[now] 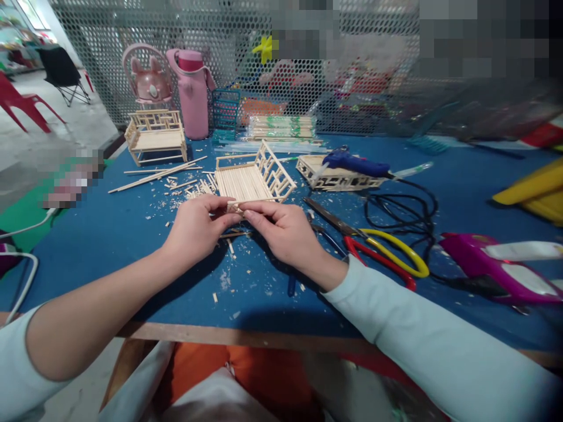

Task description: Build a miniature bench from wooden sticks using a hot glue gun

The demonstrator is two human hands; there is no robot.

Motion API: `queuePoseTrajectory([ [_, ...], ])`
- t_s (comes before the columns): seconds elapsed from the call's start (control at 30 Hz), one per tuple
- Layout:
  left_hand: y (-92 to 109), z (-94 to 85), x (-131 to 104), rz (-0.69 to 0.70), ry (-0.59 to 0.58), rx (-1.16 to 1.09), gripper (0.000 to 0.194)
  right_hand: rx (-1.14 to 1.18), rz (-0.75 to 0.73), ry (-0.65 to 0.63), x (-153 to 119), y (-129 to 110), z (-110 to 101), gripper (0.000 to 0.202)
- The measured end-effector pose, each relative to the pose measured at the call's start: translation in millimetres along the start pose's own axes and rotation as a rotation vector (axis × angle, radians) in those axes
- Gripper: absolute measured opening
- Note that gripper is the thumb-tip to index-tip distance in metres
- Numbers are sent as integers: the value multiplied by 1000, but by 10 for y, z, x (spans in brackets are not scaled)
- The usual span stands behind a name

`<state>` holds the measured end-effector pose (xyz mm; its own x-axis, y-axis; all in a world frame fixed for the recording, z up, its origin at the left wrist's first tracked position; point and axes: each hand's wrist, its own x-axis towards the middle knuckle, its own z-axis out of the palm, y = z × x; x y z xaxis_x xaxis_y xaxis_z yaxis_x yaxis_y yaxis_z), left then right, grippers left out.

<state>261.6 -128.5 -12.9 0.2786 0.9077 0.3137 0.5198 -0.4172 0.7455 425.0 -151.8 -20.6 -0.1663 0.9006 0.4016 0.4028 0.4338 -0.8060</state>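
Note:
In front of me a miniature bench [241,183] of thin wooden sticks has a slatted seat, with its lattice back upright on the right. My left hand [196,225] is closed, thumb and forefinger pinching at the bench's near edge. My right hand [285,231] meets it there, also in a pinch, fingertips nearly touching. The small stick parts between them are mostly hidden by the fingers. Cut stick bits [204,187] lie left of the bench. A finished-looking stick bench [158,140] stands at the back left.
Red-and-yellow-handled scissors [372,252] lie right of my right hand. A blue glue gun [358,164] rests on another stick piece [303,170], its black cord [396,205] looped nearby. A purple tool [497,266] lies far right. A pink bottle [193,99] and bundled sticks [281,128] stand behind.

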Motion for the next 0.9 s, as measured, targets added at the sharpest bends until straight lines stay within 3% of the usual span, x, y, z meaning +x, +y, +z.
queuePoseTrajectory([
  [0.2,18,32,4,-35,23,-10,20,4,10,2,-4,5,6,21],
  [0.43,-11,39,9,-47,23,-14,17,-167,-86,240,-75,-43,-75,18],
  [0.7,-7,20,16,-51,17,14,15,19,24,274,-60,-5,-179,23],
  [0.8,-10,29,8,-65,9,-1,27,98,33,258,-62,-11,-170,27],
  [0.9,4,21,-9,-98,-29,-82,56,125,23,270,-58,-9,-178,25],
])
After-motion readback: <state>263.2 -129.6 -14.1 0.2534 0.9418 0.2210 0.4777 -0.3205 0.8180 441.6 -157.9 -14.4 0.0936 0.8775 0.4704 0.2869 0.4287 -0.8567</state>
